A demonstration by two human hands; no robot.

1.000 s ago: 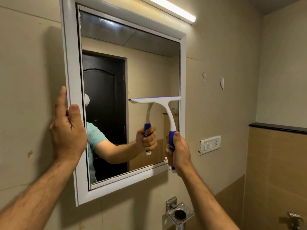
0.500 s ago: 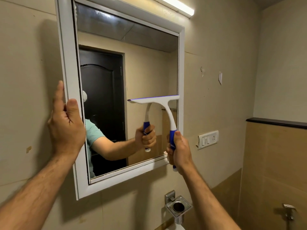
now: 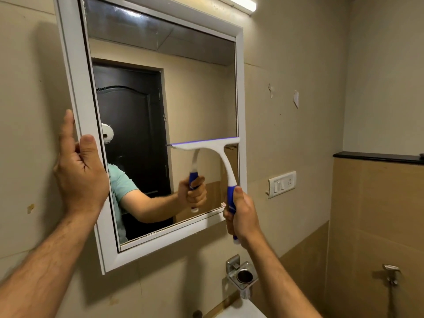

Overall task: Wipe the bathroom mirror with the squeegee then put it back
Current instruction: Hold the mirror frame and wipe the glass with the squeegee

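Two hands are seen at the white-framed mirror point(image 3: 202, 92), which fills the upper left and centre of the frame. The squeegee point(image 3: 220, 161) is held at centre right: its white blade is laid level against the glass in the lower right part of the mirror, the right end of the blade reaching the frame's right edge, and its white neck is curved down to a blue handle. That handle is grasped by the right hand point(image 3: 241, 214), with fingers wrapped round it and the thumb laid along its upper part, just in front of the mirror's lower right corner. The left hand point(image 3: 79, 166) is placed at centre left on the mirror's left frame edge, well apart from the squeegee; its thumb is pressed on the face of the frame and its fingers are extended along the outer side, against the wall point(image 3: 298, 65). Compared with half a second earlier, the blade is found at much the same height on the glass, and both grips are unchanged; the mirror and hands are shifted only slightly in the view. A switch plate point(image 3: 283, 184) is seen at right, and a metal holder point(image 3: 243, 277) at lower centre.
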